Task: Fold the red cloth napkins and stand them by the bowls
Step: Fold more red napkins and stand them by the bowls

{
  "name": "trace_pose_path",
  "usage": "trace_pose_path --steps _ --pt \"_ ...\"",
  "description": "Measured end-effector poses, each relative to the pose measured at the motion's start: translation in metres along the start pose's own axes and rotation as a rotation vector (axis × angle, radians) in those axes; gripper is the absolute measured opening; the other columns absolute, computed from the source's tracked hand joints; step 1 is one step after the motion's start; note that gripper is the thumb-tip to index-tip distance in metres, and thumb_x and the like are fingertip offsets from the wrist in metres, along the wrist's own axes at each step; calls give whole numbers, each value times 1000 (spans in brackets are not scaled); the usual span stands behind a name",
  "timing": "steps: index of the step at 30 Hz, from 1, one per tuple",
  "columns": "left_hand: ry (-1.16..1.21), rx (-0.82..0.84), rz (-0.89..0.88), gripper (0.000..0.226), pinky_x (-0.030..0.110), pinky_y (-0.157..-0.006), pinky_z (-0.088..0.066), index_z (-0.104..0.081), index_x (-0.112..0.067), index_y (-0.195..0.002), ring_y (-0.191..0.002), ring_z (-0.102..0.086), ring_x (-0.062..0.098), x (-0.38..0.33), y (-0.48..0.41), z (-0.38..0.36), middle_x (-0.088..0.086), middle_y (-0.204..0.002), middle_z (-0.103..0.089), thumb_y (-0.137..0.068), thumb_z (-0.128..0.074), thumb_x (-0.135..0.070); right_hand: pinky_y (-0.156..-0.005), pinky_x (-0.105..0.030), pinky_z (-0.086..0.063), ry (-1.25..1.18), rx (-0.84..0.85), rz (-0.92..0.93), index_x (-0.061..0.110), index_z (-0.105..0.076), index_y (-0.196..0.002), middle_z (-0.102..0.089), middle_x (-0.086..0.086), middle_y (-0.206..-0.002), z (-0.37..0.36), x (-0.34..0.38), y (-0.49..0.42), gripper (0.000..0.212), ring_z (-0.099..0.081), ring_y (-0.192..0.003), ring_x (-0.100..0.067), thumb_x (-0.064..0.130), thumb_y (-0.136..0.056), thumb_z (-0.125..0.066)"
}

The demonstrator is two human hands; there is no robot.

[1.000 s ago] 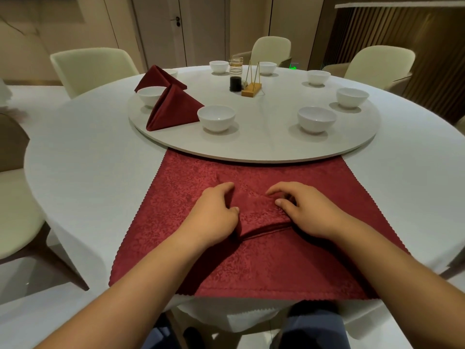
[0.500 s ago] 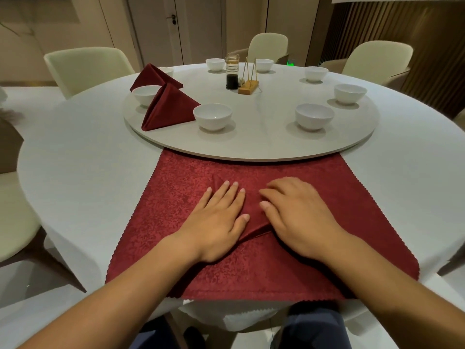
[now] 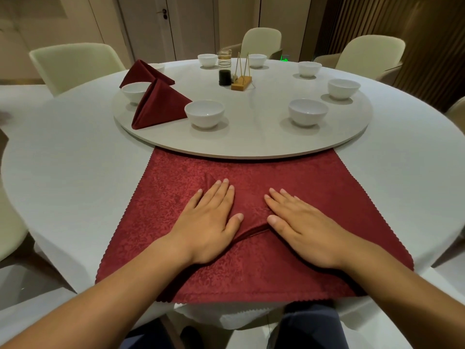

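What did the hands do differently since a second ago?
Both hands let go of the fold they were pinching. The left hand and right hand straightened their fingers, slid apart and now press flat on the red napkin. The two standing napkins and the white bowls stayed put.

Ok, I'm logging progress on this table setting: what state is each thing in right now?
Left hand: open, flat on the napkin being folded.
Right hand: open, flat on the same napkin.
Napkin being folded: partly folded, lying flat, not standing.
Near folded napkin: folded, standing.
Far folded napkin: folded, standing.
Near left bowl: upright, empty.
Near right bowl: upright, empty.
Door: closed.
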State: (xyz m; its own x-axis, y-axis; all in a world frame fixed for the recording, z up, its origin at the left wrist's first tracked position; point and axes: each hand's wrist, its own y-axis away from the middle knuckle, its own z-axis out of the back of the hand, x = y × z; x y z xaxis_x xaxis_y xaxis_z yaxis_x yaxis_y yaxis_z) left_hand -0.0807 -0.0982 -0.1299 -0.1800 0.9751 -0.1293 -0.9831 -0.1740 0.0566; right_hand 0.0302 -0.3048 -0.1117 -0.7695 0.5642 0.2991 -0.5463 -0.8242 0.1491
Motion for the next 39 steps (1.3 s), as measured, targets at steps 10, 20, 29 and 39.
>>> trace_pose_path --steps 10,20,29,39 --pt "-140 25 139 71 44 -127 3 -5 -14 -162 -156 8 20 17 -19 22 4 -170 0 -105 -14 -53 -125 -32 7 134 -19 68 46 7 -156 18 14 -165 -10 -5 1 73 25 -149 -5 73 -89 -3" --pt "-3 35 -250 65 31 -123 17 2 -23 -162 -150 25 3 -7 1 7 -8 -168 14 -104 -9 -50 -125 -35 8 189 -14 36 35 11 -158 20 8 -166 -9 1 3 77 26 -149 -7 71 -91 -2" --pt "-22 36 -241 64 30 -123 18 7 -19 -161 -150 26 4 -6 -1 1 -6 -167 19 -107 -13 -45 -125 -35 9 205 -60 117 25 9 -159 22 7 -164 -21 33 25 74 29 -148 -8 63 -98 -9" --pt "-41 -11 -311 67 33 -124 16 1 -19 -163 -153 19 7 -9 3 7 -4 -170 9 -102 -5 -47 -124 -33 10 217 -30 -26 45 19 -153 30 10 -161 -14 4 32 72 32 -147 -11 72 -88 1"
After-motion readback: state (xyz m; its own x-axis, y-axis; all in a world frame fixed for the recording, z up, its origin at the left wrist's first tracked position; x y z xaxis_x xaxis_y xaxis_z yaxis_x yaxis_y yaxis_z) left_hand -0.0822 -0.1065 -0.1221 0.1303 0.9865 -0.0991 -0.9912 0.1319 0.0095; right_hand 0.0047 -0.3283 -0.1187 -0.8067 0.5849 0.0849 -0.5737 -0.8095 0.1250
